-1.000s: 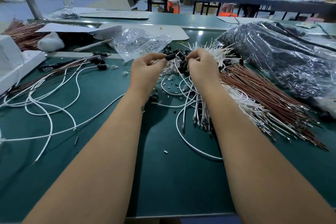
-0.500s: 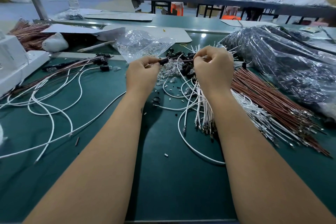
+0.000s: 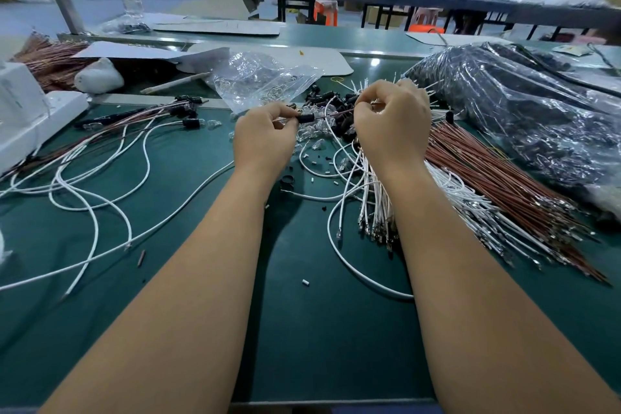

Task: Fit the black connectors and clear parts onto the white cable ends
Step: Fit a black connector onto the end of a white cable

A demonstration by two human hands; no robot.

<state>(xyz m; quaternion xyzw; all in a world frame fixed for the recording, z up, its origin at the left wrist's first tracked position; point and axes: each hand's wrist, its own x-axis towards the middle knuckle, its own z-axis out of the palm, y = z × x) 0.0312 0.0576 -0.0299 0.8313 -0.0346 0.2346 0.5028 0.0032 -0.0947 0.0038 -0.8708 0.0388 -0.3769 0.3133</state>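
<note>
I see a warehouse hall with cardboard boxes and long tables behind my green work mat (image 3: 302,329), which carries a big dark plastic bag (image 3: 537,118) at far right, fanned brown wires (image 3: 487,178) and looping white cables (image 3: 100,185). Above the mat's middle, my left hand (image 3: 263,141) pinches a small black connector (image 3: 306,118). My right hand (image 3: 393,124) pinches a thin wire running toward it, over scattered clear parts (image 3: 312,134).

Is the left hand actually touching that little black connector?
Touching. The head view shows the left hand pinching one end of the black connector at its fingertips, with no gap between them.
</note>
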